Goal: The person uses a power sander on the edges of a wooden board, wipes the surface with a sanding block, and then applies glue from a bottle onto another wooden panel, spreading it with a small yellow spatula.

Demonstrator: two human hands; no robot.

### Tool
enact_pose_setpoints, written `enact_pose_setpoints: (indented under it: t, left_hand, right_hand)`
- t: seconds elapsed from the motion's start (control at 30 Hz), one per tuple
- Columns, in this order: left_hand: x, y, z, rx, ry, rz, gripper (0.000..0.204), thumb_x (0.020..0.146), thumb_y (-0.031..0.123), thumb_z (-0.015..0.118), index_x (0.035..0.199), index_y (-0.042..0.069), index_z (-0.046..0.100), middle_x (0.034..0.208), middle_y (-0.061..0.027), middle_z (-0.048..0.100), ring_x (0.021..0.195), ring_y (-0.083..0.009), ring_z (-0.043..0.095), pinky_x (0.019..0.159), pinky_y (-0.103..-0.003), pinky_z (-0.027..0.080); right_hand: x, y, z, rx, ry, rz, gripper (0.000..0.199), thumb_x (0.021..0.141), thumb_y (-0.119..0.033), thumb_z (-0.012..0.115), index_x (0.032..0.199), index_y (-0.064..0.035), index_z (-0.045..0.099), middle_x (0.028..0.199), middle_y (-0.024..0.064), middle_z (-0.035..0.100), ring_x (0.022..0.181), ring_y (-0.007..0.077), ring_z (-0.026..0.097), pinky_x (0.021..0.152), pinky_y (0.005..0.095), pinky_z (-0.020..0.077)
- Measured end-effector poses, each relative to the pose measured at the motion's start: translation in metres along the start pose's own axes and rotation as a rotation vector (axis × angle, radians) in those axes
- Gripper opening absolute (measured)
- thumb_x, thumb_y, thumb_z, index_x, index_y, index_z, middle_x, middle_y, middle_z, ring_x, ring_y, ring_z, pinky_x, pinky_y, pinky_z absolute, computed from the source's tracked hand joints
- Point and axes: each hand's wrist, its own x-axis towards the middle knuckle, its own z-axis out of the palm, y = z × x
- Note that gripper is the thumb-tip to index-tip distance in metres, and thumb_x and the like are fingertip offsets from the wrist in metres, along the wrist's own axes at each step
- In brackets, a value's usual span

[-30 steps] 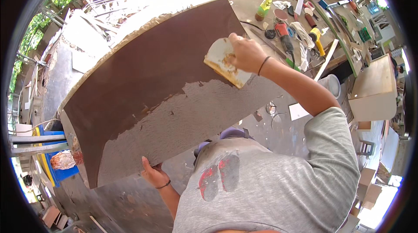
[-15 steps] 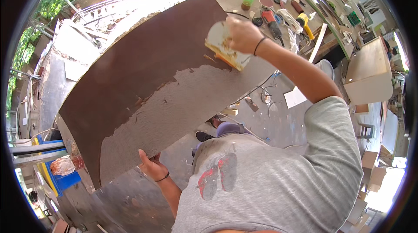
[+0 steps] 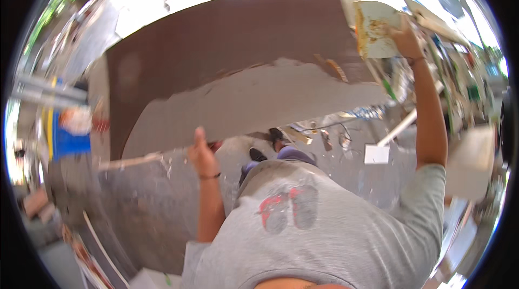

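Right hand [image 3: 406, 37] gripping a putty-smeared trowel [image 3: 376, 28] beside the brown board [image 3: 227, 45] (lower part grey-coated); left hand [image 3: 201, 154] clasping the board's near edge.

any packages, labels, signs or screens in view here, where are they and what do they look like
White square sheet: flat on the grey floor right of the person's legs, plain white; may be paper or a card.
Blue box-like thing: far left edge, blue with a yellow strip beside it; too blurred to say more.
Cluttered bench: upper right, small green and white items, too blurred to tell apart.
No sign or screen can be made out.
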Motion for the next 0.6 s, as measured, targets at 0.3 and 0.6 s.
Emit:
enact_pose_setpoints:
  t: [0.3, 0.6]
  left_hand:
    - [0.002, -0.010, -0.009, -0.264, -0.169, -0.109, 0.030, 0.088, 0.034, 0.059, 0.081, 0.004, 0.060, 0.067, -0.0045, 0.060, 0.052, -0.0100, 0.057, 0.052, -0.026, 0.055]
    - [0.006, -0.010, -0.002, -0.229, -0.067, -0.105, 0.030, 0.085, 0.030, 0.064, 0.087, 0.001, 0.056, 0.069, -0.0082, 0.060, 0.052, -0.0138, 0.057, 0.052, -0.030, 0.056]
  right_hand:
    - [-0.009, -0.008, 0.169, -0.108, -0.182, 0.154, 0.042, 0.080, -0.022, 0.069, 0.111, 0.0006, 0.052, 0.094, 0.0113, 0.063, 0.082, 0.0166, 0.062, 0.069, 0.0257, 0.0492]
    - [-0.042, -0.071, -0.004, 0.017, -0.257, 0.212, 0.064, 0.076, -0.038, 0.070, 0.121, 0.0036, 0.050, 0.094, 0.0118, 0.062, 0.073, 0.0115, 0.061, 0.050, 0.0208, 0.0479]
